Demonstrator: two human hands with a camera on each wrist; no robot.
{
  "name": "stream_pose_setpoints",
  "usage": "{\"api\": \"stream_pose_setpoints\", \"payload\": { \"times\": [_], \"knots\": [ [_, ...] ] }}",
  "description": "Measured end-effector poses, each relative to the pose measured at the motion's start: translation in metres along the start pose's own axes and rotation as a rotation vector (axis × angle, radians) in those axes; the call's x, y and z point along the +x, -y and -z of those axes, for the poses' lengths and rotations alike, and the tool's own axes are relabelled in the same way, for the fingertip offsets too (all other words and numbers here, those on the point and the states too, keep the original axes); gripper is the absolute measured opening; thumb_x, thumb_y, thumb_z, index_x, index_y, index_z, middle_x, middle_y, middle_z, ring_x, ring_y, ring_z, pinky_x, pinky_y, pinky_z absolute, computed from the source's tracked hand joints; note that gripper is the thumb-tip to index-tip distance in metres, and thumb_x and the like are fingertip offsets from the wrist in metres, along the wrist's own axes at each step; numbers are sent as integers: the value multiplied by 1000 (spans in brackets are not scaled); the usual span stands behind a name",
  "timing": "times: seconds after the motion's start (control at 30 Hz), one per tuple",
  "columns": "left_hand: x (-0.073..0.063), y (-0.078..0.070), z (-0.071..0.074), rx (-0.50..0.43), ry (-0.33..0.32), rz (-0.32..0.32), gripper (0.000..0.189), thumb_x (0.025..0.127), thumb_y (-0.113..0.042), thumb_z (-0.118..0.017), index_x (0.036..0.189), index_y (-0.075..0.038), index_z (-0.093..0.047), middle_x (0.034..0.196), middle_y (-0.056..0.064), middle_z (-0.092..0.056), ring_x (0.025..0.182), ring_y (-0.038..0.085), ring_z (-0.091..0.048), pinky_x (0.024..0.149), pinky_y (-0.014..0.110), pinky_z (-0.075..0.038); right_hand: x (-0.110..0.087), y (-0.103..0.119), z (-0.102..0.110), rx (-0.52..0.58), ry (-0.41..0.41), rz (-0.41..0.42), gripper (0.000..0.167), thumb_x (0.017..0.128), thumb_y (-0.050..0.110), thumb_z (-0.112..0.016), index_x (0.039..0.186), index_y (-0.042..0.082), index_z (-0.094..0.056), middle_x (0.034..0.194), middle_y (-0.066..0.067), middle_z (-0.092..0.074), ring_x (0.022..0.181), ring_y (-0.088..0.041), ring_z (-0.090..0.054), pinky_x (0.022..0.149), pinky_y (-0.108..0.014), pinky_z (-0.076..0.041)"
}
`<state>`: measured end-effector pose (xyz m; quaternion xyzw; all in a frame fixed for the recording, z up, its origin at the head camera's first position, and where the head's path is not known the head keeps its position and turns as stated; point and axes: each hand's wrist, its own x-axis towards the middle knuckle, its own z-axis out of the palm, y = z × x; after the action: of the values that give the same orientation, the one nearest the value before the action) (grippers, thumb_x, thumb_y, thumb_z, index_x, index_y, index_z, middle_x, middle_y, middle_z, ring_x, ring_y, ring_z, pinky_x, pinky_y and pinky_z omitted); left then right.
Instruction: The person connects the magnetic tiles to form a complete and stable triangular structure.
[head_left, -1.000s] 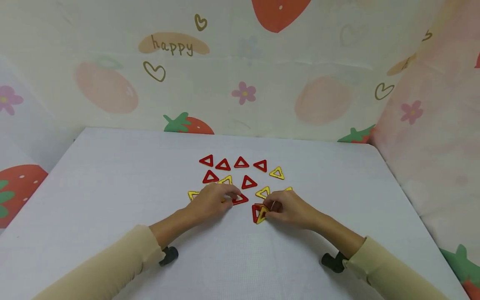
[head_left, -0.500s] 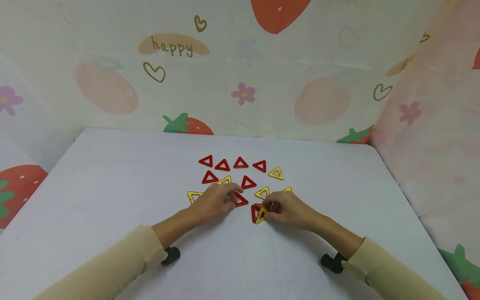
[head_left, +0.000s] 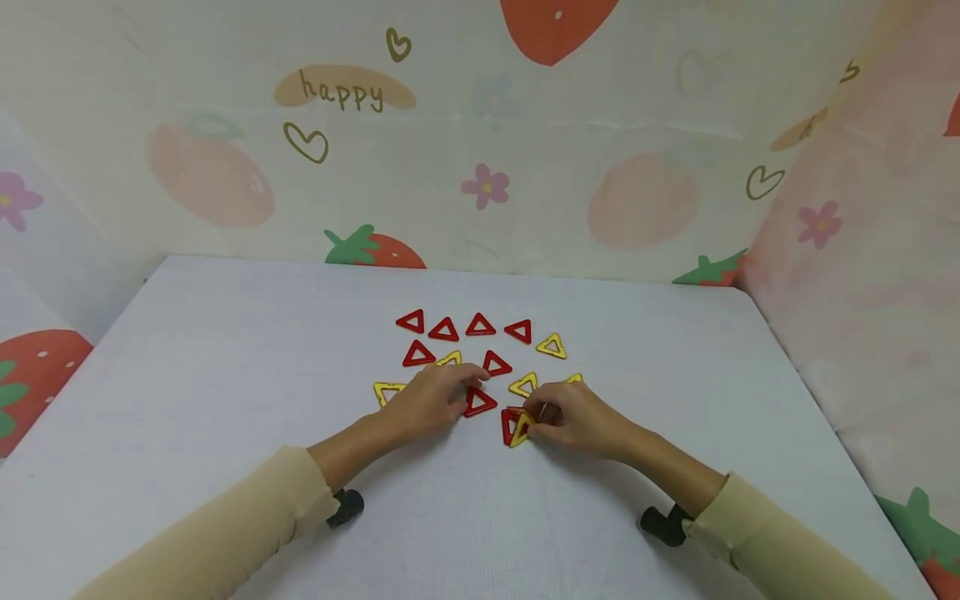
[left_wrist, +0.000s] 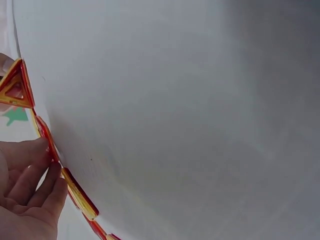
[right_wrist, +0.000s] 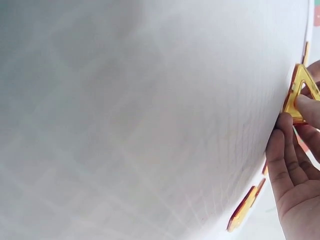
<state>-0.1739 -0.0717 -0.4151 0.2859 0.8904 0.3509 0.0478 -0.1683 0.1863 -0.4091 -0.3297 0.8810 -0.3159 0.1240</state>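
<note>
Broadly, a printed backdrop (head_left: 555, 125) rose behind the white surface (head_left: 480, 517) in front of you. On that surface, flat loose triangles (head_left: 481, 332) in red and yellow lay scattered beyond and around your hands. Your right grip (head_left: 577, 418) pinched a yellow triangle (right_wrist: 295, 92), part of a raised red-and-yellow cluster (head_left: 507, 427). Your left grip (head_left: 429, 404) was slack and clasped nothing, its fingers (left_wrist: 30, 152) extended and touching a flat red triangle (head_left: 481, 410). The relation that mattered, as I judged it, was where that red triangle sat: just right of your left grip, left of and slightly farther out than the cluster, with your left hand the nearer. Its sides looked about equal, so no long axis stood out; one corner pointed rightward.
</note>
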Motion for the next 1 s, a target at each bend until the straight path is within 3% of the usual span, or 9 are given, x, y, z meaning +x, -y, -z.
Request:
{"api": "stream_pose_setpoints", "payload": {
  "times": [0.27,0.67,1.0],
  "knots": [
    [-4,-3,1,-37,27,5,40,87,1,-72,125,-4,-63,111,6,-71,104,19,-64,97,36,-51,2,0,0,0,9,-9,20,88,11,-76,107,8,-70,92,6,-68,76,-6,-60,70,-23,-54],
    [-7,-6,-1,15,52,0,40,84,-2,-76,123,-8,-66,105,3,-72,100,16,-65,94,32,-52,2,0,0,-1,15,-24,19,88,12,-76,105,9,-70,90,8,-67,75,-7,-60,69,-23,-54],
    [-8,-9,-4,-4,70,-27,37,85,-1,-76,121,-8,-67,99,2,-73,93,14,-67,89,30,-54,1,1,0,-10,10,-31,22,87,12,-77,107,8,-70,91,6,-67,76,-7,-59,70,-23,-54]
  ]
}}
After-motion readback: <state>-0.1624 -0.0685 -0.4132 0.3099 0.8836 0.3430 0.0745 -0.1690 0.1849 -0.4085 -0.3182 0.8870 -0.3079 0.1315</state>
